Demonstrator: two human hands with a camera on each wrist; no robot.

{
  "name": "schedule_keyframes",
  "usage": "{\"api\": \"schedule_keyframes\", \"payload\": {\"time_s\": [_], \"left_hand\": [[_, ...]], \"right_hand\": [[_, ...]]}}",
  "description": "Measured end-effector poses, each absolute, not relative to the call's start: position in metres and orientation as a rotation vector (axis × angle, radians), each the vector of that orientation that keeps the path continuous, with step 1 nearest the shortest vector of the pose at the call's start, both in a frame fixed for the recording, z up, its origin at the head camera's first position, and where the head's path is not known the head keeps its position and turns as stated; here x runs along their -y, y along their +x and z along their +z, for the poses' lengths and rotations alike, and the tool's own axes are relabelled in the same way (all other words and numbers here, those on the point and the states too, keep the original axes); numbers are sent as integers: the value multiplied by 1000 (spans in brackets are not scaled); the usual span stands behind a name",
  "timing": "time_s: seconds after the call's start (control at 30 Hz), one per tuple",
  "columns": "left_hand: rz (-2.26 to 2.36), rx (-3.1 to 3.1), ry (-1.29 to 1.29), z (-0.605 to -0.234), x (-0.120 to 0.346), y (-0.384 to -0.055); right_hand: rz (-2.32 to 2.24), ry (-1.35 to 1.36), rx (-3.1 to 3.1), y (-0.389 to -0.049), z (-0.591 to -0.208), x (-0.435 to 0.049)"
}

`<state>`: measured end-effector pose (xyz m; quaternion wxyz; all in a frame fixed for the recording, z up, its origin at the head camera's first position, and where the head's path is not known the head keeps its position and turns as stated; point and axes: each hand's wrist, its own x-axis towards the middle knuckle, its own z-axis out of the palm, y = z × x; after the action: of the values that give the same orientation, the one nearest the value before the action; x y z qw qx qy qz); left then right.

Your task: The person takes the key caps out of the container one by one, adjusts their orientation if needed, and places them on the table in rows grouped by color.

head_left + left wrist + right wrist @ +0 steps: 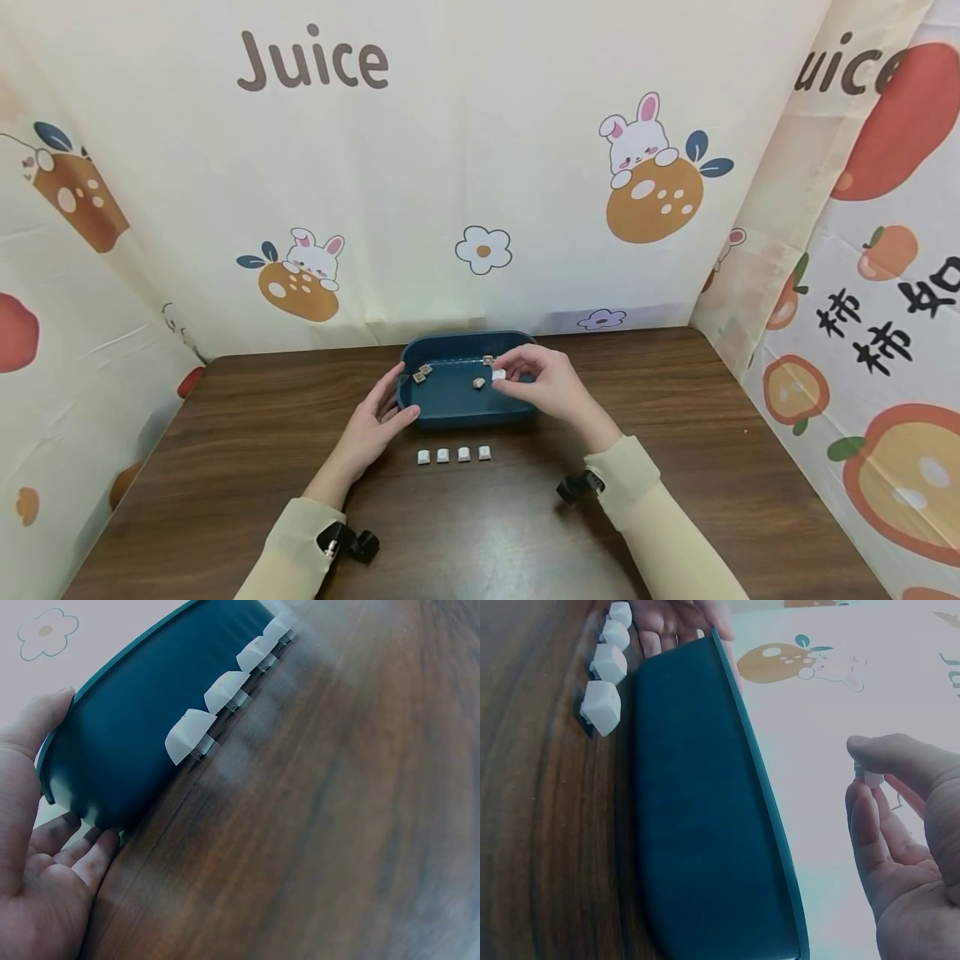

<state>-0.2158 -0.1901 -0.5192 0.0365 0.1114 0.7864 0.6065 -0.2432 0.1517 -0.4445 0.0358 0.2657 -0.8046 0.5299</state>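
Observation:
A dark blue tray (465,421) stands at the back of the wooden table. My left hand (372,423) holds its left end, and in the left wrist view the thumb (52,712) lies at the rim while the other fingers touch the wall lower down. Above the tray's right part my right hand (547,383) pinches a white keycap (498,375) between thumb and fingertips. In the right wrist view a small grey piece shows at one side of that keycap (872,778). Several small brownish pieces (478,383) lie inside the tray.
In front of the tray several white keycaps (443,456) stand in a row on the table (450,533), each with a small piece beneath it. A printed curtain (420,167) rises behind the table, with more curtain at both sides.

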Motion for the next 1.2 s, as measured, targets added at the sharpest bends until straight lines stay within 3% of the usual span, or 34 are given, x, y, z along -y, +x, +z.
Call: {"api": "schedule_keyframes", "payload": {"time_s": [1.2], "left_hand": [[1862, -2413, 336, -521, 191, -216]], "right_hand": [[1486, 993, 2599, -191, -470, -176]]}}
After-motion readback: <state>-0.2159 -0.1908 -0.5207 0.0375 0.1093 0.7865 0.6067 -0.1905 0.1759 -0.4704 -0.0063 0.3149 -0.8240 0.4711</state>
